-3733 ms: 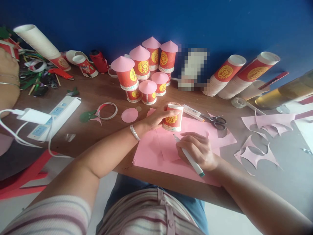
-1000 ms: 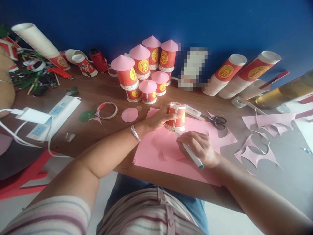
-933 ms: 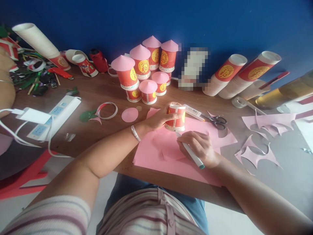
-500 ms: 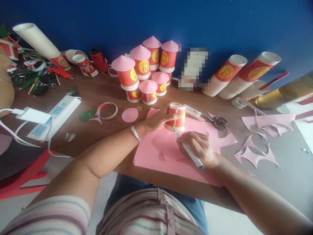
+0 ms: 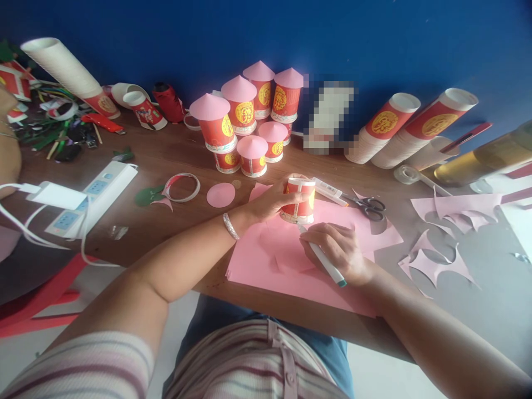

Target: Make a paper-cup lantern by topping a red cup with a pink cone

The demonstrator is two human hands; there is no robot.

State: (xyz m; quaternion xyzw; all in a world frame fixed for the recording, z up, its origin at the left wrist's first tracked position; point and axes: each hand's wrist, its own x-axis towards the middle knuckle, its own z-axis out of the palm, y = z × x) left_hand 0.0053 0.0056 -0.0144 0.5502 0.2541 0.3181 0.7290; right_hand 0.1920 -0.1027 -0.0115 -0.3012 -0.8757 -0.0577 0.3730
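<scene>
A red paper cup (image 5: pixel 305 206) with a white rim stands over pink paper sheets (image 5: pixel 257 266), and my left hand (image 5: pixel 279 200) is wrapped round its left side. My right hand (image 5: pixel 337 250) grips a white marker (image 5: pixel 328 266) with a green end, its tip close to the cup's lower edge; whether it touches cannot be told. Behind the cup lie a white tube (image 5: pixel 328 191) and dark-handled scissors (image 5: pixel 372 208). A pink paper disc (image 5: pixel 220 195) lies left of the sheets.
Several red cups with pink cone tops (image 5: pixel 239 97) stand at the back. Stacked cups (image 5: pixel 386 122) lean at the right, near a tape roll (image 5: pixel 407 174). Pink scraps (image 5: pixel 440 263) lie right. A power strip (image 5: pixel 95 194) and part of a person (image 5: pixel 8 144) are at left.
The person's arm at the far left has shifted slightly left. My hands, the cup and the marker look nearly unmoved.
</scene>
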